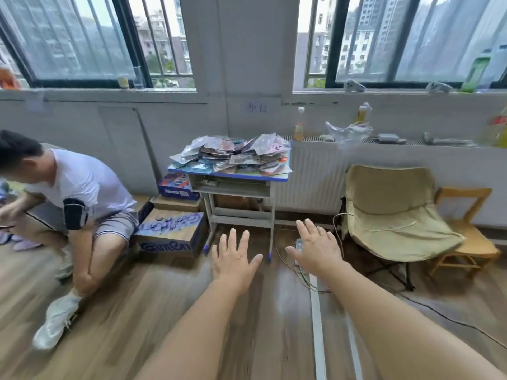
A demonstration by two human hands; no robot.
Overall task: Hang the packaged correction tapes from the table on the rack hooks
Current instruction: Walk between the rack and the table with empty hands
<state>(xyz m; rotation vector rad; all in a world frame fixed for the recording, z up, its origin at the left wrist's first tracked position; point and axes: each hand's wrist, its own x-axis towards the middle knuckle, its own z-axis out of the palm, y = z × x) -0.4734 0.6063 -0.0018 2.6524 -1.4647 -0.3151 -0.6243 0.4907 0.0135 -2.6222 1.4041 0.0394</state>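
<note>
A heap of packaged correction tapes (233, 154) in clear plastic lies on a small blue-edged desk (270, 177) against the wall, ahead of me. My left hand (234, 260) and my right hand (318, 246) are stretched out in front at arm's length, fingers spread, holding nothing. Both hands are below and short of the desk, over the wooden floor. No rack or hooks are in view.
A person in a white shirt (82, 185) sits at the left beside cardboard boxes (171, 231). A beige folding chair (389, 212) and a wooden stool (466, 231) stand at the right. Cables (299, 270) lie on the floor. Bottles (299, 124) stand on the radiator shelf.
</note>
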